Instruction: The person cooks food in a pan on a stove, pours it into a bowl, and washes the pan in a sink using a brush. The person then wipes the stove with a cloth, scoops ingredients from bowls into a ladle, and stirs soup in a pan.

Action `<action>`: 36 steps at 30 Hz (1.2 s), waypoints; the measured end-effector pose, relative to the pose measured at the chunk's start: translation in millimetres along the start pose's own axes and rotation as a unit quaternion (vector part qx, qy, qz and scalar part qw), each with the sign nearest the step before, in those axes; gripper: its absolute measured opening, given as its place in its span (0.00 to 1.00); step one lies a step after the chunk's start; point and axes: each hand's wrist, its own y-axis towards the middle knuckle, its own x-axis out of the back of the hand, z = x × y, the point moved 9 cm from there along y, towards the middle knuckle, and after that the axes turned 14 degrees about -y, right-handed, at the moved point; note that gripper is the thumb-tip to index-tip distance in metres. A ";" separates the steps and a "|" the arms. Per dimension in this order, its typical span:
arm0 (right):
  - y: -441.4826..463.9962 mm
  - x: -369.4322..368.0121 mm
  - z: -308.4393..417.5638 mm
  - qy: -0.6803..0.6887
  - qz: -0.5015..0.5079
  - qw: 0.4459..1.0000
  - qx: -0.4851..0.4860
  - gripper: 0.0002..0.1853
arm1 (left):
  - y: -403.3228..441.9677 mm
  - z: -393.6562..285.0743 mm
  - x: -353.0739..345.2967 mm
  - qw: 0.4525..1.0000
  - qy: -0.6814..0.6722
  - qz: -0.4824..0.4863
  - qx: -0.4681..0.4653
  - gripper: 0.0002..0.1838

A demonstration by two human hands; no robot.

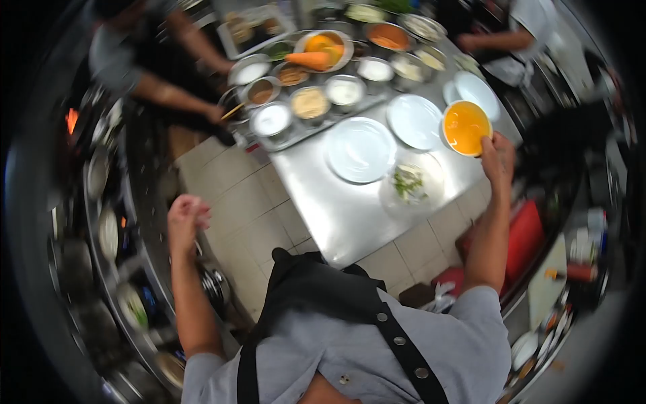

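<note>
Right hand (498, 156): holding a bowl (447, 141) by its near rim, orange liquid (464, 126) lying in it. Bowl: showing over the steel table (323, 209), beside white plates (412, 122); contact unclear. Left hand (187, 219): hanging apart from the table, blurred; cannot tell whether it is holding anything. Risk: a tilting, one-sided grip could be spilling liquid across the plates.

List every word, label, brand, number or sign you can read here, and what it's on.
None: no text can be read in this view.
The white plates and the bowl in the right hand show no visible print.
The small items toward the right edge: too small and blurred to tell.
</note>
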 end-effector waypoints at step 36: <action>-1014.0 -205.1 506.1 -0.036 0.940 0.255 0.225 0.13 | -757.9 103.0 575.3 0.658 -0.157 -0.731 -0.091 0.29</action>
